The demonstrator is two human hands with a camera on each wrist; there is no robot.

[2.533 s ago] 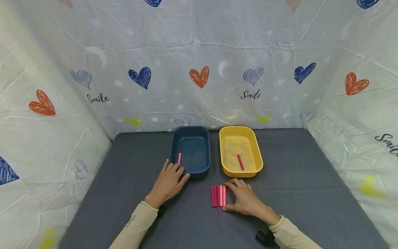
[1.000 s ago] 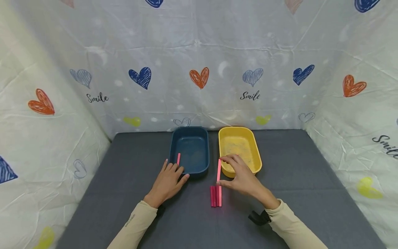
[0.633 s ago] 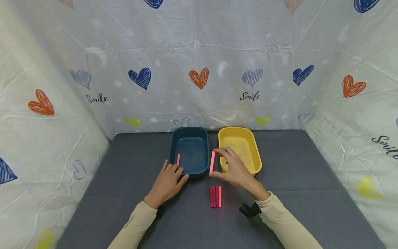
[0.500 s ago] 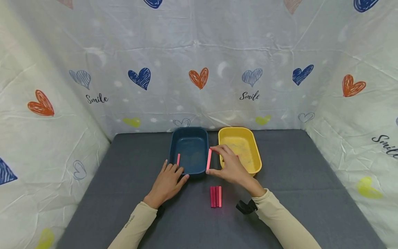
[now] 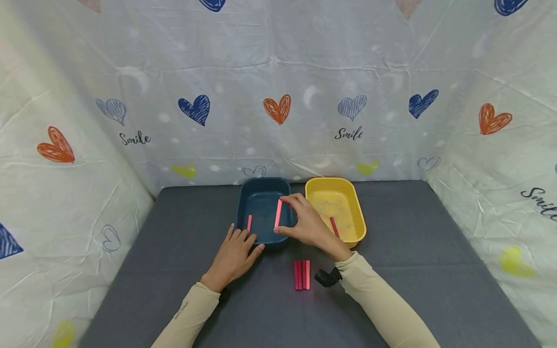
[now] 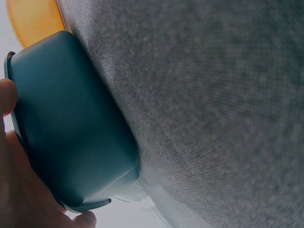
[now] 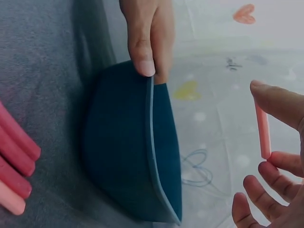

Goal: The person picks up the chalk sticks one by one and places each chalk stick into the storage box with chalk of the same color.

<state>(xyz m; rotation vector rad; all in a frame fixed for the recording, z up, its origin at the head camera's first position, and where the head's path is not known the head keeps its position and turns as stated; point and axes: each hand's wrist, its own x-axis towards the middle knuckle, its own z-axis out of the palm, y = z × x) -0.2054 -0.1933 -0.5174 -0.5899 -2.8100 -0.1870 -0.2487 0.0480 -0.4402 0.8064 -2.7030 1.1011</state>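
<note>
My right hand (image 5: pixel 306 224) pinches a light pink stick (image 5: pixel 278 213) end to end between thumb and fingertip, over the right part of the blue tub (image 5: pixel 240 205). In the right wrist view this pink stick (image 7: pixel 262 132) stands clear of the tub's rim, the other fingers spread below it. My left hand (image 5: pixel 232 261) grips the tub's near left rim, its thumb outside and fingers over the edge, as the right wrist view shows. Another light pink stick (image 5: pixel 250 222) leans inside the tub near those fingers. Several pink and dark red sticks (image 5: pixel 301 275) lie side by side on the table.
A yellow tub (image 5: pixel 362 224) stands right of the blue one, with a dark red stick (image 5: pixel 334 226) in it partly behind my right wrist. Grey cloth (image 5: pixel 404 251) covers the table. A printed white curtain (image 5: pixel 235 135) rises behind the tubs.
My right hand has taken a light pink stick from the right end of the row, lifted it and carried it left over the blue tub. The left hand has stayed at the rim.
</note>
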